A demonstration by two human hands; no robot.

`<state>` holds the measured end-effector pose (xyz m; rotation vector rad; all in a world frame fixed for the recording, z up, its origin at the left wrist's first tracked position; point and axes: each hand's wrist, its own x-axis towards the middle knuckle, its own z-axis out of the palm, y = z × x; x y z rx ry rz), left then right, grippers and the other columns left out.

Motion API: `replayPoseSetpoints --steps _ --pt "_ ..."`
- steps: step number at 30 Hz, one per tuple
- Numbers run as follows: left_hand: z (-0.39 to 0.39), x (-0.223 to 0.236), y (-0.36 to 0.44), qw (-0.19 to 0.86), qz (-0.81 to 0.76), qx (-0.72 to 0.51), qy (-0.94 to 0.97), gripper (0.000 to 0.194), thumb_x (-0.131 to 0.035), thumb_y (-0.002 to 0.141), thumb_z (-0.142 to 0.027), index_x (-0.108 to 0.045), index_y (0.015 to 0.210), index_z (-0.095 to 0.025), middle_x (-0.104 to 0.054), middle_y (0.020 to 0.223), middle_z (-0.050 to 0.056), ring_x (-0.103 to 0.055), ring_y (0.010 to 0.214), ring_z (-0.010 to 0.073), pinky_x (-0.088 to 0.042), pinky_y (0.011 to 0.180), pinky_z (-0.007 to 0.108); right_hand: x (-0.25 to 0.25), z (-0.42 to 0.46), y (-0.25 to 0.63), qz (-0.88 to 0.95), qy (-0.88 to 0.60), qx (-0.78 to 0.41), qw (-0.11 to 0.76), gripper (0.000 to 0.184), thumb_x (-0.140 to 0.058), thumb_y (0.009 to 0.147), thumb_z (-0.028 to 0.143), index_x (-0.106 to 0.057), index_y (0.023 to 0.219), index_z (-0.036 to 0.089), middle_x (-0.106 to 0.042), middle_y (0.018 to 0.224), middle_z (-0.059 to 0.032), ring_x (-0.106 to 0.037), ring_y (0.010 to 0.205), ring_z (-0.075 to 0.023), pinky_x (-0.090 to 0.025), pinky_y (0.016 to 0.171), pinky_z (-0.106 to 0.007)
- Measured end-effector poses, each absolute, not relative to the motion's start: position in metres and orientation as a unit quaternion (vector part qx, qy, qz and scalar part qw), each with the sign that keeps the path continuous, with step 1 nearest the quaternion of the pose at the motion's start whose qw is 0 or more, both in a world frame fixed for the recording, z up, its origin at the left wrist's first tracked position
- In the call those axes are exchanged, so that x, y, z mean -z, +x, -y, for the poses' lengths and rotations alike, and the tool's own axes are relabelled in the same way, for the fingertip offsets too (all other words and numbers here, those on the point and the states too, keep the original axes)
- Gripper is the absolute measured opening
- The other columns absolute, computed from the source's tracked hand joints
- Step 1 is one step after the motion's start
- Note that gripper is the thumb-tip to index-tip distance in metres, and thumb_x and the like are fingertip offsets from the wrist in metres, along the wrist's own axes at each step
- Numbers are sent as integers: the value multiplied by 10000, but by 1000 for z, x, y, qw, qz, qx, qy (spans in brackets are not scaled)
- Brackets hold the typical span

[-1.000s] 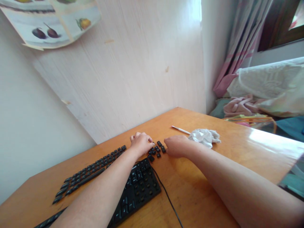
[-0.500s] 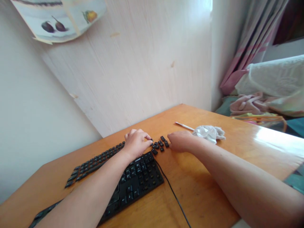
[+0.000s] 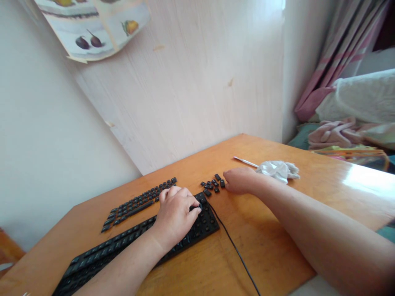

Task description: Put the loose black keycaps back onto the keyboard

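Observation:
My left hand is closed in a pinch over the right end of a black keyboard. Between its thumb and forefinger is a small black keycap, mostly covered by the fingertips. At that end of the keyboard, several key positions show no caps. Just beyond it lies a loose cluster of black keycaps on the table. My right hand rests on the table at the cluster's right side, fingers curled in; whatever they may hold is hidden.
Rows of loose keycaps lie behind the keyboard on the wooden table. A white stick-like tool touches crumpled white tissue beyond my right hand. A black cable runs toward the front edge. A wall stands behind.
My left hand has moved from the keycap cluster down to the keyboard's right end, carrying a keycap. My right hand stays beside the cluster. The view has shifted slightly.

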<state>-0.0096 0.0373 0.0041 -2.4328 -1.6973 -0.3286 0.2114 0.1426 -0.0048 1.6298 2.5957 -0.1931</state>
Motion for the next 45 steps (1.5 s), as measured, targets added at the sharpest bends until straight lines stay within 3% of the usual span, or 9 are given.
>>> replayPoseSetpoints --steps 45 --pt "-27 -16 20 182 557 -13 -810 205 -580 870 -249 -727 728 -236 -664 874 61 -511 971 266 -275 957 533 -1 -138 210 -848 524 73 38 358 -487 883 260 -702 1140 132 -657 1227 -215 -643 1084 -321 -508 839 -411"
